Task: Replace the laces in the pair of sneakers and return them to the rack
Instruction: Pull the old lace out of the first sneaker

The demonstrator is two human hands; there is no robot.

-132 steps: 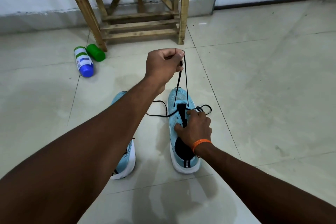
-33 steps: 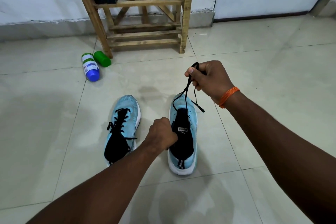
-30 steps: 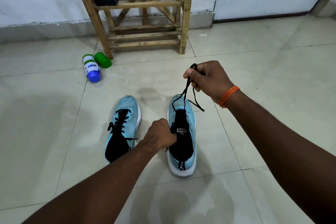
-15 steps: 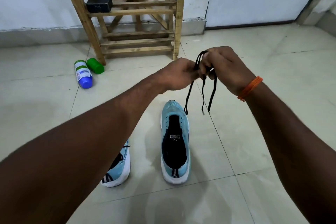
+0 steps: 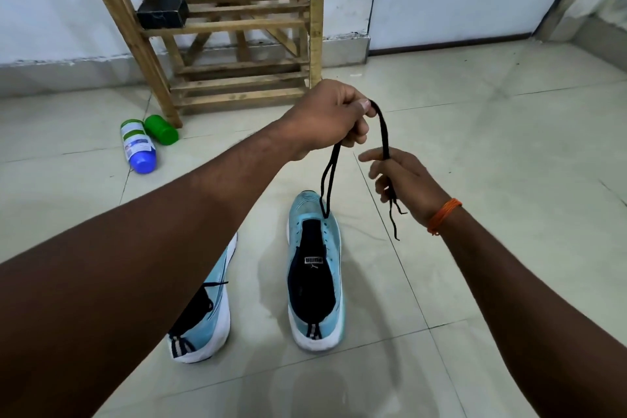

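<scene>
A blue-capped bottle (image 5: 137,146) lies by the wooden rack's (image 5: 315,27) foot at left. The left sneaker (image 5: 207,329) sits half hidden under a forearm. The left hand (image 5: 325,119) pinches a black lace (image 5: 382,132) above the unlaced right sneaker (image 5: 315,282); the right hand (image 5: 403,180) grips its ends. Bare floor tiles (image 5: 509,146) spread rightward.

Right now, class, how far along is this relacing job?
Done: the right-side sneaker has no lace. In hand: left hand and right hand both hold a black lace. Left: the left-side sneaker still shows laces; fresh laces, then both go to the rack.
</scene>
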